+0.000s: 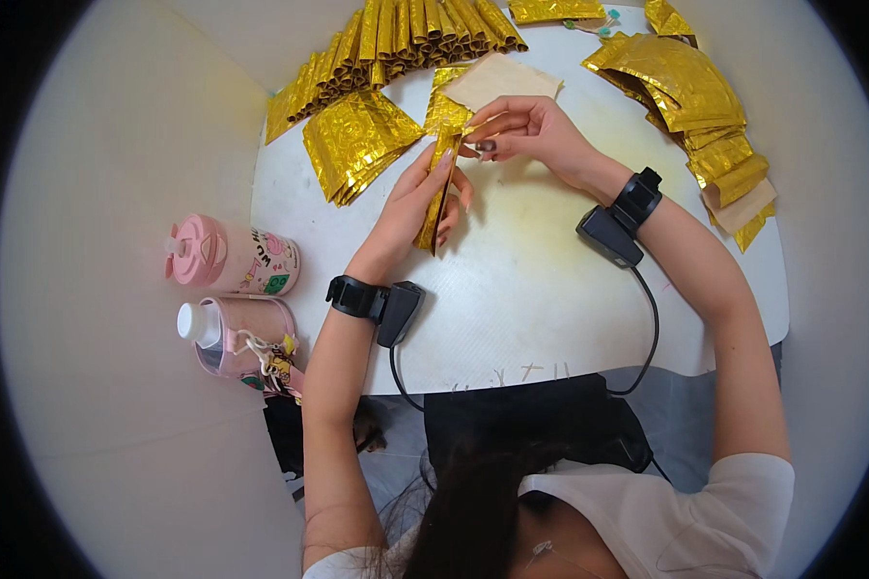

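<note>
My left hand (pixel 407 205) is closed around a narrow folded strip of gold foil paper (pixel 435 214), held upright above the white table. The fingertips of my right hand (pixel 543 135) pinch at the strip's upper end. Just beyond my hands lie a flat gold foil sheet (pixel 444 108) and a pale tan sheet (pixel 500 81). To the left of them is a fanned stack of flat gold foil sheets (pixel 359 145).
Rolled gold foil tubes (pixel 396 37) are piled at the back left. More gold sheets (pixel 690 92) fan along the table's right edge. A pink lidded tumbler (pixel 246 259) and a bottle in a pink holder (pixel 251 328) stand at left. Cables run from both wrist devices.
</note>
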